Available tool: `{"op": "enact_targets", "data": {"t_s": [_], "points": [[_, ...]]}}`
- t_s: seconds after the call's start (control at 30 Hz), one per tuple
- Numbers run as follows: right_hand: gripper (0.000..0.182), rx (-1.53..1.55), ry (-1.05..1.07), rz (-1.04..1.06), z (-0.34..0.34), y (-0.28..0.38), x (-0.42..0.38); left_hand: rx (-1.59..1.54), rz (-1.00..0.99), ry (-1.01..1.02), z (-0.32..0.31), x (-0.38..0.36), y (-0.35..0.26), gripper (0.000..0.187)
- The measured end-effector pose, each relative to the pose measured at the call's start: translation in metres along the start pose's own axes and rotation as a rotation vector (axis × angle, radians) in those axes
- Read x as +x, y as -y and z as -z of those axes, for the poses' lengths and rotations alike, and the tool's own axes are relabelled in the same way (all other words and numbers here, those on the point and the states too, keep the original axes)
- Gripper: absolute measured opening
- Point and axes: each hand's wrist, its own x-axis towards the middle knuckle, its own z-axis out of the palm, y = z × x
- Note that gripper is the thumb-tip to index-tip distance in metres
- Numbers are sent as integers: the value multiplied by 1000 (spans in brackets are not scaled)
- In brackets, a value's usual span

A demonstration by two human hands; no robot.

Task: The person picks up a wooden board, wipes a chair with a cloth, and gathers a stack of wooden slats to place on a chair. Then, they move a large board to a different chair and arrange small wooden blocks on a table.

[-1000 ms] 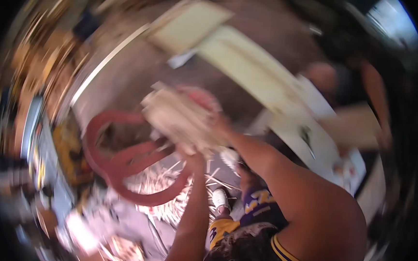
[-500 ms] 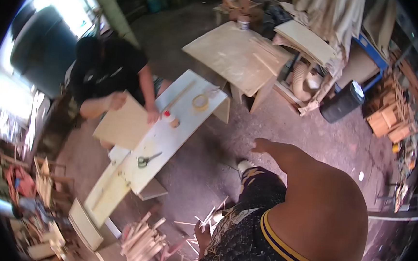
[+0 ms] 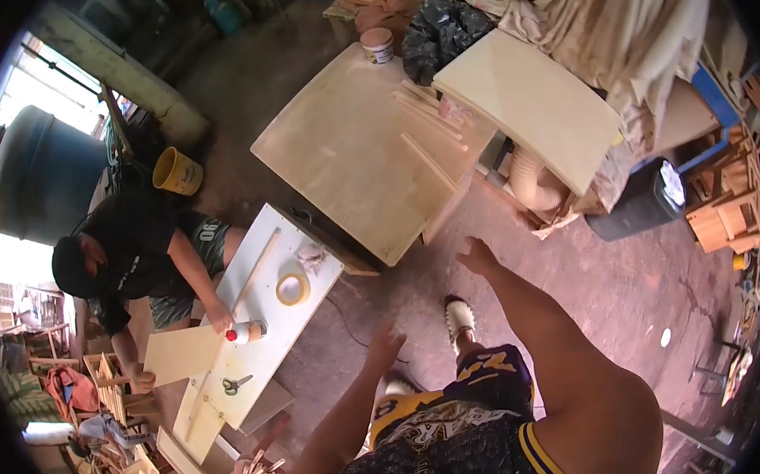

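Left hand [image 3: 384, 341] open and empty above the workshop floor, right hand [image 3: 477, 256] outstretched, fingers loose, holding nothing, near plywood table [image 3: 350, 160].

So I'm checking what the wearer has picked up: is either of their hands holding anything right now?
No, the left hand and right hand are both open and bare, held in the air above the floor.

Yellow bucket [image 3: 176, 172], white bench [image 3: 264, 317], purple-and-gold patterned shorts [image 3: 464, 419].

Woodworking shop, plywood boards [image 3: 350, 156], timber offcuts [image 3: 725, 217]
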Motion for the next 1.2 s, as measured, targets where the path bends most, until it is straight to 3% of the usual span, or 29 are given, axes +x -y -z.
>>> {"op": "enact_targets", "data": {"t_s": [0.1,0.2,0.23,0.33,0.4,0.43,0.5,0.6,0.73,0.8,0.93,1.0,1.07,1.1,1.13,1.17,1.2], "points": [[67,107,-40,41,32,28,86,-20,-61,-90,-7,92,-68,56],[68,4,-247,-33,48,53,175,-221,-57,-167,-9,202,-104,52],[70,86,-200,-58,60,63,201,-166,-49,-202,-9,238,-112,53],[76,-71,-335,-87,73,84,272,-38,-32,-309,-7,346,-136,65],[84,-238,-542,32,56,64,338,89,-109,-475,-6,409,-157,68],[91,-58,-665,185,33,28,385,94,-116,-471,1,431,-172,68],[87,-199,-629,154,54,38,423,218,-49,-278,14,468,-201,70],[82,-306,-575,155,72,43,456,238,-46,-278,14,514,-200,72],[76,-342,-525,263,75,55,453,125,-6,-455,33,541,-194,66],[72,-333,-487,305,62,66,430,-141,-149,-578,30,572,-167,57],[61,-171,-304,274,31,83,374,-67,-32,-556,23,564,-168,40],[60,-117,-19,241,31,87,353,-555,-54,-462,22,544,-170,38],[44,434,96,151,32,95,309,-710,177,-318,36,491,-187,39],[34,700,214,81,17,85,302,-731,224,-135,21,495,-149,48],[29,986,318,-24,1,73,295,-596,158,-134,7,493,-127,49],[31,1232,399,-154,-15,61,288,-388,349,-124,37,448,-170,53],[26,1128,416,-133,-13,72,259,-523,116,-572,-2,443,-144,58]]}}
